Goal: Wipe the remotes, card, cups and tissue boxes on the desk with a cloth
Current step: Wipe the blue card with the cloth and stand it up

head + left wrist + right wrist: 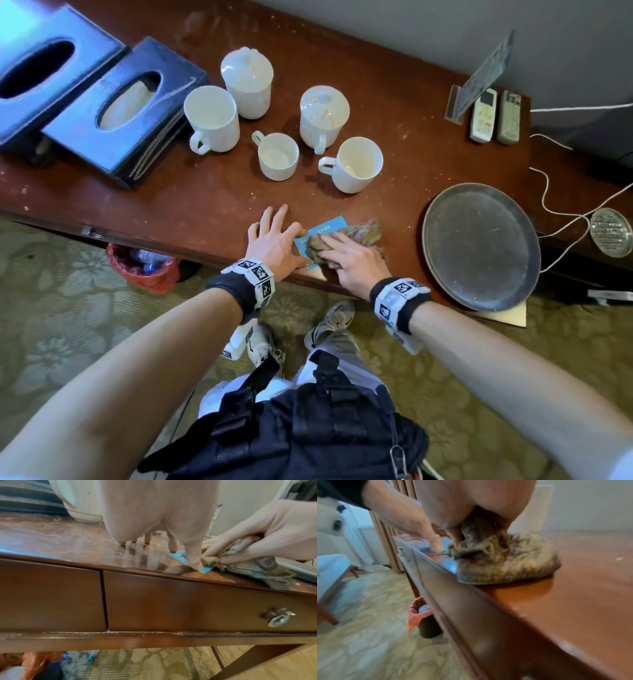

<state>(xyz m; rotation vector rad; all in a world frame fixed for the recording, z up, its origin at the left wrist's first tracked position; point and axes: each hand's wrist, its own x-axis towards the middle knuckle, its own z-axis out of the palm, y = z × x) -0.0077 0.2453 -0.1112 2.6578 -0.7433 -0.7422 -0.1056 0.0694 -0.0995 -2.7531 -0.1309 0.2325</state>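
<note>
Near the front edge of the desk point(205, 205), left hand point(275, 241) spread flat, thumb and fingertip pinning a small blue card point(325, 230). Right hand point(352, 262) grips a bunched, brownish patterned cloth point(363, 230), pressing it onto the card's right part.

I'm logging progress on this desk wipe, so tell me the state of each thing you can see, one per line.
card: flat at the desk's front edge, pinned by the left hand, cloth on it
cloth: bunched, gripped by the right hand
lidded cups: two, upright, lids on, orange-speckled
open cups: three, upright, empty
tissue boxes: two, overlapping
remotes: two, side by side, untouched
metal tray: overhanging the front edge
</note>
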